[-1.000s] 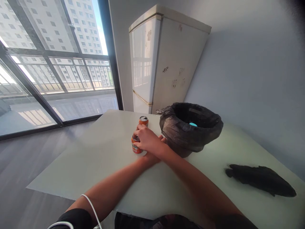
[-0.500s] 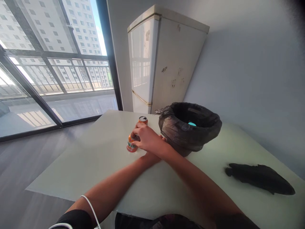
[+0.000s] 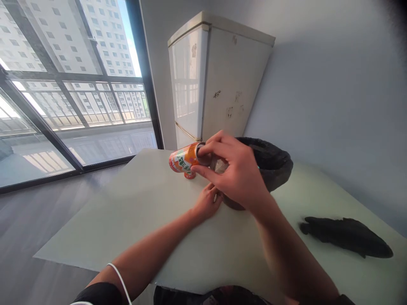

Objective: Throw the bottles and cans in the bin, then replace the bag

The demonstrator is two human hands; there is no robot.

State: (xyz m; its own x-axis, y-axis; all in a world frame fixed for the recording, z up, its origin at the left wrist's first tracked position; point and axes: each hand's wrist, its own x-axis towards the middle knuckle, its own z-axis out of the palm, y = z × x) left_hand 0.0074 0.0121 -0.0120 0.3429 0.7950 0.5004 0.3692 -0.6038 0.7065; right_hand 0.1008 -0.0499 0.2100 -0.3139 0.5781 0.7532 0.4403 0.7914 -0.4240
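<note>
My right hand (image 3: 235, 173) is raised above the white table (image 3: 133, 220) and grips an orange drink can (image 3: 183, 159) by its top end, so the can lies sideways in the air. A second orange can (image 3: 190, 175) stands on the table behind it, mostly hidden. My left hand (image 3: 207, 202) rests on the table, fingers loosely curled against the base of the bin (image 3: 273, 163) lined with a black bag. Whether it holds anything is unclear.
A black crumpled bag (image 3: 345, 242) lies on the table at the right. A white fridge (image 3: 216, 80) stands behind the table against the grey wall. A large window with a dark frame (image 3: 146, 76) fills the left side.
My right hand has lifted the nearer orange can off the table and tipped it sideways, moving up and right toward the bin. The other can has stayed put.
</note>
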